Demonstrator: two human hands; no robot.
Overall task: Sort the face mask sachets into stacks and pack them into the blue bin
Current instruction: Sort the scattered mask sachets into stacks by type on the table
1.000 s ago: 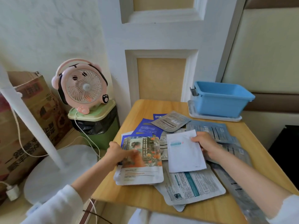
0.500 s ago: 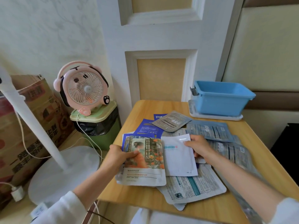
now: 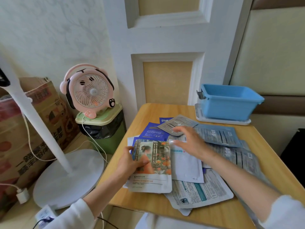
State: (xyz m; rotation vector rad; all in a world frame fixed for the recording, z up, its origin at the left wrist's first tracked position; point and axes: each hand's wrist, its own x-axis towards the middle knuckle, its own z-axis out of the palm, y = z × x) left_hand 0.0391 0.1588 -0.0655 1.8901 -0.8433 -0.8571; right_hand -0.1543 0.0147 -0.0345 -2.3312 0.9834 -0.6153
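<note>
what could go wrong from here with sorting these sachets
1. The illustrated sachet under the left hand lies near the table's left edge, so a nudge might slide it off toward the floor.
2. The right hand reaches over loosely overlapping sachets; dragging the grey sachet could scatter the blue ones beneath.
3. The blue bin sits at the far corner, so carried stacks may slip apart.

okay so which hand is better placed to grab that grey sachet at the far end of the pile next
Right. The right hand is open with its fingers reaching just beside the grey sachet. The left hand is nearer the table edge, busy holding the illustrated sachet.
</note>
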